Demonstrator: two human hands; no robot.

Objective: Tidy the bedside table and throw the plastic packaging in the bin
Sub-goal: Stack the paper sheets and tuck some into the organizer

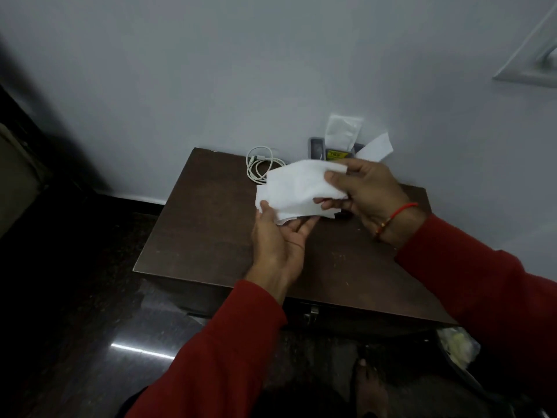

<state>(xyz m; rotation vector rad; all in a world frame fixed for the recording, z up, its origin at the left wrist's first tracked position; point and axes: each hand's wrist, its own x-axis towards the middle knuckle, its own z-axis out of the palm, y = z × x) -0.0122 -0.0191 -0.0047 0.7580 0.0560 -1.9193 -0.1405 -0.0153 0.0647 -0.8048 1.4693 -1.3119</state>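
Note:
Over the dark brown bedside table [211,236] I hold a white cloth or tissue [298,185] with both hands. My right hand [364,191] pinches its right end between thumb and fingers. Palm up, my left hand [280,236] supports its lower left corner. A clear plastic packet [343,132] leans on the wall at the table's back, above a dark item with a yellow label [336,153]. Beside them a white paper slip [376,147] sticks up behind my right hand.
A coiled white cable [259,164] lies at the back of the table near the wall. A bin with a liner and pale rubbish [458,348] stands on the floor at the lower right. My bare foot [370,384] rests on the dark glossy floor.

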